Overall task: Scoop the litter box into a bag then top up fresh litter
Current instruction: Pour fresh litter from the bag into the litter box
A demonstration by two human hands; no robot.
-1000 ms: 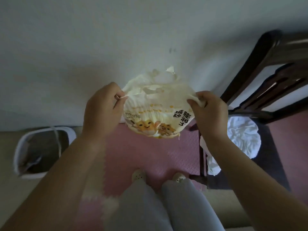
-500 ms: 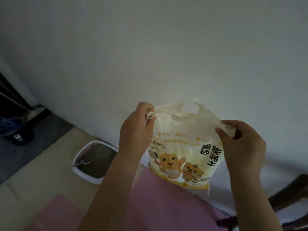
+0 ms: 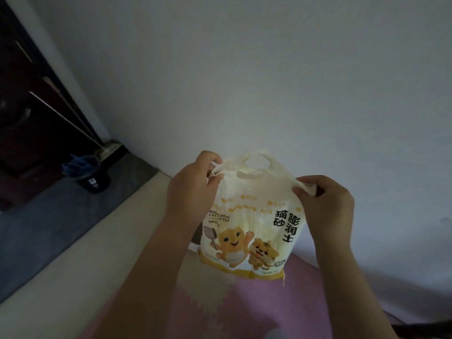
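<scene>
Litter bag hangs mid-air before me. My left hand pinches its ten-o'clock corner and my right hand pinches the two-o'clock one. I should pull evenly apart with the bag upright, so the mouth opens without spilling.

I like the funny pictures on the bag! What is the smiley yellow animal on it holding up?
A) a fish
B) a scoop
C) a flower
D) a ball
B: on the litter bag, the yellow cartoon animal on the left of the print raises a grey slotted scoop in one paw.
</scene>
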